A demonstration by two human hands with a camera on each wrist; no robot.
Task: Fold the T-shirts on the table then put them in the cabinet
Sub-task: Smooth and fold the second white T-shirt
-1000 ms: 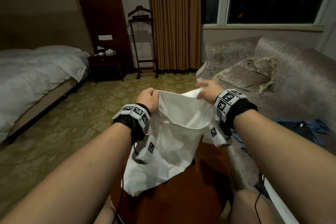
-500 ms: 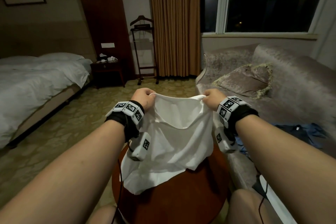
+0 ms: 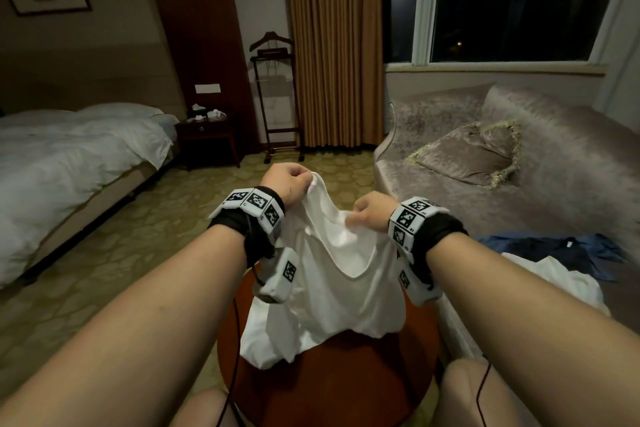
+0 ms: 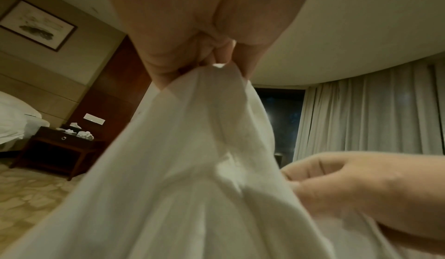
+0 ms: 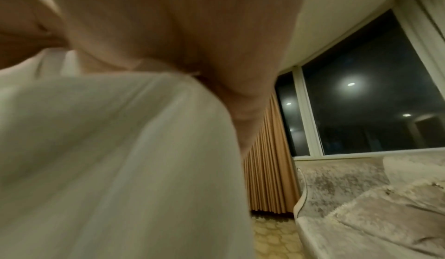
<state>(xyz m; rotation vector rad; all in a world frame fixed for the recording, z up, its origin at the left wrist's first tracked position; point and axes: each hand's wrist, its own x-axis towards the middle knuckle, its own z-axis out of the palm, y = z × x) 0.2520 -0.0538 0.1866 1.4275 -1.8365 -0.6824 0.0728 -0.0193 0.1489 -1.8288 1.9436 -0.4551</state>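
A white T-shirt (image 3: 346, 288) hangs from both hands above a round red-brown table (image 3: 329, 381), its lower edge resting on the tabletop. My left hand (image 3: 291, 184) pinches the shirt's upper edge at the higher left corner; in the left wrist view the cloth (image 4: 192, 168) is bunched between thumb and fingers. My right hand (image 3: 367, 217) grips the cloth lower and nearer the middle, its fingers curled into the fabric (image 5: 108, 158). The edge sags in a deep curve between the hands. No cabinet shows in any view.
A dark blue garment (image 3: 554, 250) and another white one (image 3: 561, 281) lie on the grey sofa (image 3: 450, 204) at the right, with a cushion (image 3: 467, 156). A bed (image 3: 69, 156), a nightstand (image 3: 207, 135) and a valet stand (image 3: 273, 97) stand beyond on patterned carpet.
My right hand has dropped and moved in toward the left along the shirt's edge, so the taut top edge now sags. The left hand has risen a little.
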